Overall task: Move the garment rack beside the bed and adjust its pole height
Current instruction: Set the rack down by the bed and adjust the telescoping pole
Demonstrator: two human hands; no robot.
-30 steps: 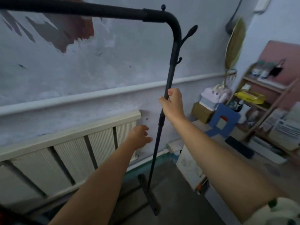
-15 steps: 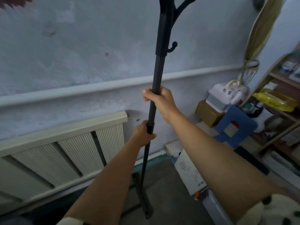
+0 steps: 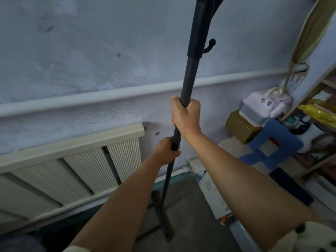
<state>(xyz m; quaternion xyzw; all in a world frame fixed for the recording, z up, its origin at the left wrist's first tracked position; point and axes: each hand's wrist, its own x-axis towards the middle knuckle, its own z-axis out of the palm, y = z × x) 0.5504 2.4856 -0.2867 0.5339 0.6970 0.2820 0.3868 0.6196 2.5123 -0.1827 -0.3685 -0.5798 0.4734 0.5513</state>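
Note:
The black garment rack's upright pole rises through the middle of the view, with a small hook on its thicker upper sleeve. Its flat foot rests on the grey floor below. My right hand is wrapped around the pole's upper section. Just below it, my left hand grips the pole at the black collar joint. The rack's top bar is out of view.
A cream radiator runs along the blue wall at left, right behind the pole. At right stand a blue stool, cardboard boxes, a white box on the floor and a wooden shelf full of items.
My left hand, loose in the air a second ago, has closed on the collar joint. The view has moved closer and lower, so the top bar has left the picture.

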